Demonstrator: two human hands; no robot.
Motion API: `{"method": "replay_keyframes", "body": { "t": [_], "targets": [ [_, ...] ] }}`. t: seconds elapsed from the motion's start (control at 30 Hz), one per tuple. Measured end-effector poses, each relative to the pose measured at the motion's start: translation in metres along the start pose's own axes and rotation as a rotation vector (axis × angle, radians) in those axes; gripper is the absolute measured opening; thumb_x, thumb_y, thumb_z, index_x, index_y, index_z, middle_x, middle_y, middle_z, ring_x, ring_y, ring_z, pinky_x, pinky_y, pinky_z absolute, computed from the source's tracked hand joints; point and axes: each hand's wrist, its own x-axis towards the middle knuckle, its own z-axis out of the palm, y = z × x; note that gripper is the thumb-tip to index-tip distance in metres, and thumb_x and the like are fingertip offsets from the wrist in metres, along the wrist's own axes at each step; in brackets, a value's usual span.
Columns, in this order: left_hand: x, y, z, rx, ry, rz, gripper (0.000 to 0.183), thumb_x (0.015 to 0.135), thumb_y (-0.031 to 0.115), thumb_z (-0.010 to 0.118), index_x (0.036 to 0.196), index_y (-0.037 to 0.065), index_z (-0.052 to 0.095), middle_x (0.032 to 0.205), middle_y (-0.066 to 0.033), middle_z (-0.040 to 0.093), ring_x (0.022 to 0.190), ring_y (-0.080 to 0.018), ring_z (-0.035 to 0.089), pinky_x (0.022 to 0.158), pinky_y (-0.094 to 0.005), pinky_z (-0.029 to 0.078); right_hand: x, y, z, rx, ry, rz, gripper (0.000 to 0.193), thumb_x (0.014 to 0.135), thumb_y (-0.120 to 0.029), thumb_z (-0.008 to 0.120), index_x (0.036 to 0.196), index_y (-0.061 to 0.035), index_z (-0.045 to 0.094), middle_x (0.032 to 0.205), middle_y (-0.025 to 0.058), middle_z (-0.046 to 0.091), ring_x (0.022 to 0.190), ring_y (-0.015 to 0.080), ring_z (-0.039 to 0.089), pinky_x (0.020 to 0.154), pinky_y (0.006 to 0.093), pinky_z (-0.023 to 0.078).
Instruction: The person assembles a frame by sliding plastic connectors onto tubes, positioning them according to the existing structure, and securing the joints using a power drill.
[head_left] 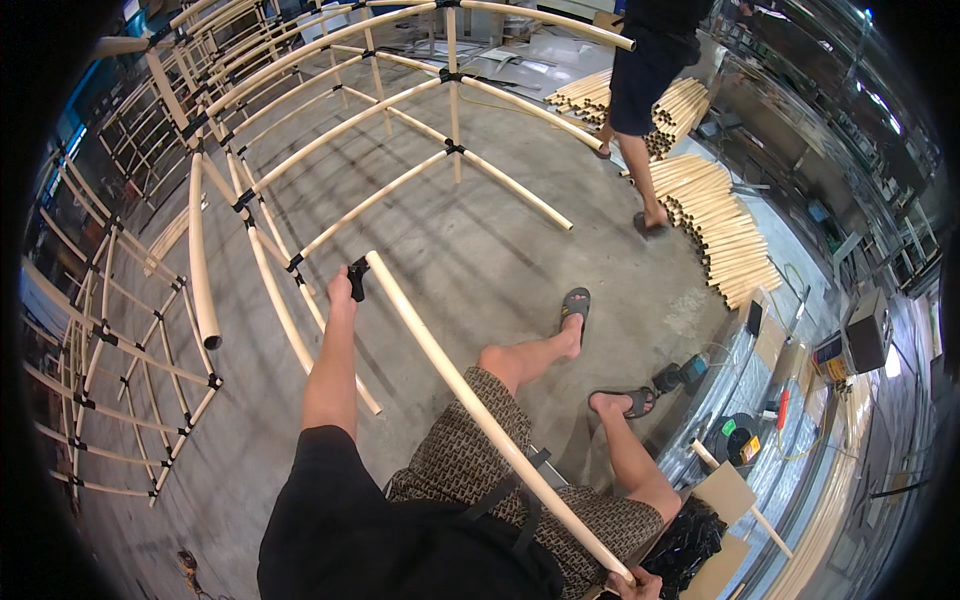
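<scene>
My left hand (343,290) reaches out and grips a small black connector (357,277) at the far end of a long pale tube (480,410), while my right hand (632,583) is closed around the tube's near end at the lower edge. The tube slants across my lap and patterned shorts (470,470). Beyond it a curved frame of similar tubes (330,140) stands on the concrete floor (480,250), with a stack of tubes (720,225) by another person's legs (640,150).
</scene>
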Motion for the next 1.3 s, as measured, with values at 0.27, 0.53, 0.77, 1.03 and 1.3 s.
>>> {"method": "replay_keyframes", "body": {
  "t": [0.27,0.53,0.77,1.03,1.3],
  "targets": [
    [0.015,0.021,-0.019,-0.072,-0.09,0.024,0.027,0.098,0.026,0.059,0.103,0.0,0.064,0.088,-0.0065,0.065,0.075,-0.0192,0.061,0.069,-0.0336,0.05,0.021,-0.064,-0.015,-0.131,-0.074,0.025,0.021,0.085,-0.018,0.077,0.089,0.0014,0.069,0.066,0.0026,0.062,0.061,0.0096,0.055,0.054,0.0283,0.047],
    [-0.029,0.075,-0.017,0.453,-0.409,0.298,0.025,0.098,0.028,0.061,0.096,0.004,0.066,0.077,0.0032,0.061,0.068,-0.007,0.054,0.063,-0.0236,0.044,0.025,-0.031,-0.017,-0.022,-0.074,0.027,0.029,0.084,-0.012,0.077,0.098,0.0114,0.068,0.078,0.012,0.07,0.068,0.0152,0.065,0.056,0.0266,0.051],
    [-0.043,0.094,-0.008,0.583,-0.538,0.439,0.028,0.097,0.019,0.058,0.117,-0.001,0.058,0.097,-0.0011,0.063,0.087,-0.0084,0.057,0.078,-0.0239,0.045,0.022,-0.016,0.01,0.04,-0.016,0.054,0.027,0.081,-0.016,0.081,0.093,0.0065,0.071,0.071,0.0035,0.065,0.063,0.0087,0.058,0.054,0.025,0.047],
    [-0.072,0.148,-0.019,1.11,-0.631,0.701,0.054,0.081,0.014,0.073,0.129,-0.002,0.055,0.114,-0.0125,0.066,0.104,-0.0195,0.06,0.094,-0.0355,0.046,0.016,0.005,0.018,0.187,-0.042,0.039,0.027,0.084,-0.016,0.079,0.094,0.0074,0.07,0.073,0.003,0.065,0.063,0.0092,0.057,0.053,0.0244,0.045],
    [-0.084,0.142,-0.006,0.943,-0.789,0.592,0.038,0.08,0.014,0.075,0.113,-0.001,0.065,0.091,-0.0093,0.067,0.084,-0.0177,0.059,0.081,-0.0327,0.047,0.03,-0.016,0.015,-0.033,-0.053,-0.075,0.032,0.083,-0.016,0.078,0.103,0.0073,0.069,0.075,0.0048,0.068,0.064,0.0131,0.059,0.057,0.0276,0.048]
  ]
}}
